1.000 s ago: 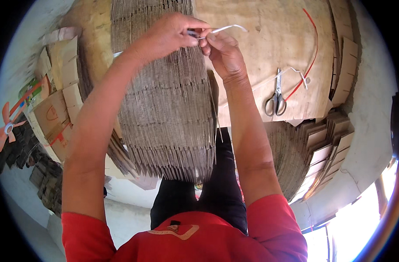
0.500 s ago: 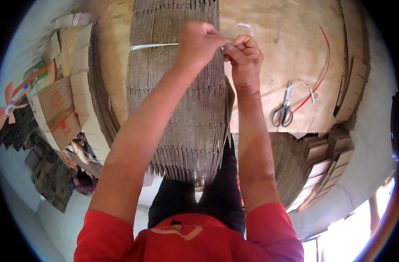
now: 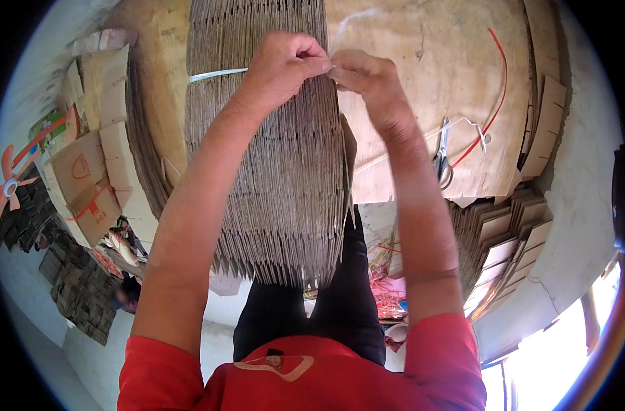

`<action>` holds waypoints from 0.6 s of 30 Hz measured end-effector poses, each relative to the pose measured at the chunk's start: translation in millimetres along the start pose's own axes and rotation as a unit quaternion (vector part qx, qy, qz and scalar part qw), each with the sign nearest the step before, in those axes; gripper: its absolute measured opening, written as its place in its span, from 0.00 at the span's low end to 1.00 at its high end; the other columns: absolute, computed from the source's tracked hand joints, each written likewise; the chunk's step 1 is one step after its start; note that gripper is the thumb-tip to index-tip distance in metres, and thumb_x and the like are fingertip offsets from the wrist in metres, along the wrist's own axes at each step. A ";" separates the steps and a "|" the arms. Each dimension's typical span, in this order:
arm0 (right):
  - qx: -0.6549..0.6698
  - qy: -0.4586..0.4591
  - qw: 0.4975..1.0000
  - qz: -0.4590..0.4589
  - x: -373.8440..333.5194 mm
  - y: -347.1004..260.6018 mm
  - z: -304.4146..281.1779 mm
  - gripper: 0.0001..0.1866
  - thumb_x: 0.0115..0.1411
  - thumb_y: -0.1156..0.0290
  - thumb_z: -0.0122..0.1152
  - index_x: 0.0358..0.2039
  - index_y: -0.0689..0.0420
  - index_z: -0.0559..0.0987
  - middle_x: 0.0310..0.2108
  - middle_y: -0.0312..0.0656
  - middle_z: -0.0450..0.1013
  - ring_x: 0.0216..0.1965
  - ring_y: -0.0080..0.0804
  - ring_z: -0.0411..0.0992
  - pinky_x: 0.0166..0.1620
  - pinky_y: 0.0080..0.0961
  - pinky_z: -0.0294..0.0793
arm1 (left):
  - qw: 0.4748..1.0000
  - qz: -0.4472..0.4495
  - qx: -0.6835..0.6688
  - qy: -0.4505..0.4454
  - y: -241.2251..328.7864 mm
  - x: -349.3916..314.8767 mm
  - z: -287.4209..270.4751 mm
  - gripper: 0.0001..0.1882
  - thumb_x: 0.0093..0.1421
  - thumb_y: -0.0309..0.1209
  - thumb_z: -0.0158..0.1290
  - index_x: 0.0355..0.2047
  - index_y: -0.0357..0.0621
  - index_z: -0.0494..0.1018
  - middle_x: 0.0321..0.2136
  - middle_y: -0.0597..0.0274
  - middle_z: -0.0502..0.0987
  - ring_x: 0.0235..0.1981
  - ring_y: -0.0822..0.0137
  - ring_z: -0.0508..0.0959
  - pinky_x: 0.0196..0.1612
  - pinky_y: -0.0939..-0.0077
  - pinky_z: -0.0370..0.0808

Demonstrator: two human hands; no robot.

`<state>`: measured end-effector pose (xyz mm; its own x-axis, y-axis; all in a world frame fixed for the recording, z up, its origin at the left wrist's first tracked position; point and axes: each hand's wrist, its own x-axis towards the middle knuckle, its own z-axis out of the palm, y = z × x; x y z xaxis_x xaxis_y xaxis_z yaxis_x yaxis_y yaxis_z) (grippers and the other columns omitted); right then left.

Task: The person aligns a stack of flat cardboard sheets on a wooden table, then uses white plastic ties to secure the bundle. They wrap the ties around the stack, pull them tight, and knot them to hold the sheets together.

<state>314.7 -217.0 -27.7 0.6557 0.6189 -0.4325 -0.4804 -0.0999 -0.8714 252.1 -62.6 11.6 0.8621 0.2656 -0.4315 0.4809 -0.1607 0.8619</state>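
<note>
A long bundle of grey-brown corrugated cardboard pieces [image 3: 278,178], packed on edge, lies in front of me. A thin white strap [image 3: 218,74] runs across its top. Over the bundle's right edge, my left hand [image 3: 285,65] is closed with thumb and forefinger pinched on the strap. My right hand [image 3: 367,77] meets it there, its fingers also pinched together at the strap; the fingers hide the join. A blurred whitish loose end [image 3: 353,20] shows above the right hand.
On the wooden board [image 3: 401,164], scissors [image 3: 443,154] lie partly behind my right forearm, near a white strap piece [image 3: 478,127] and a red strip [image 3: 502,82]. Cardboard stacks stand left [image 3: 117,103] and right [image 3: 501,240]. An orange fan [image 3: 10,185] is at far left.
My right hand has turned over, knuckles up, and come closer to my left hand, its forearm swinging outward toward the scissors. The whole view has shifted slightly, putting the bundle further left.
</note>
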 end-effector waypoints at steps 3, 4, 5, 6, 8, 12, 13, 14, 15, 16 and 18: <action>-0.122 -0.145 0.982 0.011 18.9 -23.0 -19.5 0.11 0.48 0.70 0.64 0.24 0.66 0.77 0.22 0.34 0.71 0.28 0.20 0.66 0.33 0.19 0.67 | 0.998 0.029 0.058 -0.007 -1.9 3.5 0.3 0.05 0.54 0.26 0.56 0.26 0.36 0.76 0.15 0.68 0.72 0.12 0.80 0.66 0.15 0.85 0.61; -0.174 -0.165 0.971 -0.004 22.4 -31.7 -20.7 0.13 0.45 0.66 0.65 0.22 0.66 0.77 0.18 0.36 0.69 0.25 0.22 0.66 0.30 0.20 0.66 | 0.997 0.033 0.070 -0.014 -2.8 6.6 0.8 0.05 0.55 0.26 0.55 0.27 0.36 0.76 0.15 0.68 0.72 0.12 0.80 0.66 0.15 0.85 0.61; -0.238 -0.189 0.952 -0.023 26.9 -38.6 -20.4 0.12 0.45 0.68 0.64 0.22 0.65 0.77 0.18 0.38 0.69 0.24 0.24 0.66 0.29 0.22 0.66 | 0.996 0.036 0.083 -0.017 -3.3 7.2 0.3 0.05 0.55 0.26 0.55 0.27 0.36 0.76 0.15 0.68 0.72 0.13 0.80 0.66 0.15 0.85 0.62; -0.302 -0.212 0.929 -0.043 31.3 -44.7 -19.7 0.11 0.45 0.69 0.64 0.22 0.65 0.77 0.18 0.40 0.69 0.23 0.25 0.67 0.29 0.23 0.66 | 0.997 0.021 0.069 -0.014 -3.1 6.4 0.0 0.05 0.55 0.26 0.56 0.27 0.36 0.76 0.16 0.68 0.72 0.13 0.81 0.66 0.15 0.85 0.62; -0.359 -0.202 0.909 -0.071 32.5 -46.2 -17.1 0.09 0.45 0.71 0.63 0.21 0.64 0.76 0.18 0.44 0.69 0.22 0.29 0.68 0.28 0.26 0.67 | 0.999 -0.009 0.041 -0.010 -0.8 4.5 0.1 0.05 0.55 0.26 0.56 0.27 0.36 0.76 0.16 0.68 0.72 0.13 0.81 0.66 0.15 0.85 0.62; -0.359 -0.116 0.921 -0.093 22.7 -45.0 -13.6 0.04 0.46 0.76 0.59 0.21 0.63 0.76 0.19 0.48 0.71 0.24 0.38 0.71 0.30 0.31 0.70 | 0.999 -0.021 0.035 -0.028 0.1 3.0 -2.5 0.05 0.56 0.26 0.55 0.29 0.36 0.77 0.17 0.67 0.73 0.13 0.80 0.67 0.15 0.85 0.63; -0.364 -0.105 0.920 -0.095 20.5 -45.5 -13.8 0.02 0.47 0.77 0.58 0.21 0.62 0.76 0.20 0.49 0.71 0.25 0.40 0.72 0.30 0.32 0.71 | 0.999 -0.013 0.035 -0.032 -0.2 2.7 -2.2 0.05 0.56 0.26 0.54 0.29 0.36 0.77 0.18 0.67 0.73 0.13 0.80 0.67 0.16 0.85 0.64; -0.437 -0.096 0.885 -0.131 19.1 -43.4 -12.9 0.02 0.47 0.77 0.57 0.21 0.62 0.76 0.20 0.49 0.72 0.26 0.41 0.73 0.31 0.33 0.72 | 0.999 -0.006 0.037 -0.036 -0.6 2.1 -1.9 0.05 0.57 0.26 0.54 0.29 0.36 0.77 0.18 0.67 0.73 0.14 0.80 0.67 0.16 0.85 0.64; -0.506 -0.085 0.842 -0.166 17.9 -39.8 -11.2 0.02 0.47 0.78 0.57 0.22 0.61 0.76 0.21 0.49 0.72 0.27 0.42 0.74 0.31 0.33 0.72 | 0.997 0.013 0.069 -0.031 -1.8 2.2 -2.0 0.05 0.56 0.25 0.54 0.30 0.36 0.77 0.18 0.66 0.73 0.14 0.79 0.68 0.17 0.83 0.65; -0.570 -0.074 0.793 -0.200 16.5 -37.6 -9.9 0.02 0.47 0.78 0.56 0.22 0.61 0.77 0.21 0.49 0.72 0.28 0.43 0.74 0.31 0.33 0.73 | 0.994 0.032 0.101 -0.026 -3.9 2.8 -2.7 0.05 0.56 0.25 0.54 0.31 0.37 0.77 0.19 0.66 0.74 0.15 0.78 0.69 0.18 0.82 0.66; -0.636 -0.075 0.733 -0.228 9.9 -38.2 -7.5 0.03 0.47 0.78 0.54 0.23 0.60 0.77 0.22 0.48 0.72 0.29 0.44 0.75 0.31 0.34 0.74 | 0.981 0.091 0.169 -0.007 -8.9 5.0 -5.3 0.05 0.55 0.25 0.54 0.31 0.38 0.77 0.19 0.63 0.74 0.16 0.75 0.70 0.20 0.78 0.68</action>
<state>343.9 -212.9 -0.4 0.4621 0.8830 -0.0823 0.7633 -0.4432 -0.4701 251.3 -54.7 3.2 0.9399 0.1896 -0.2839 0.3414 -0.5120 0.7883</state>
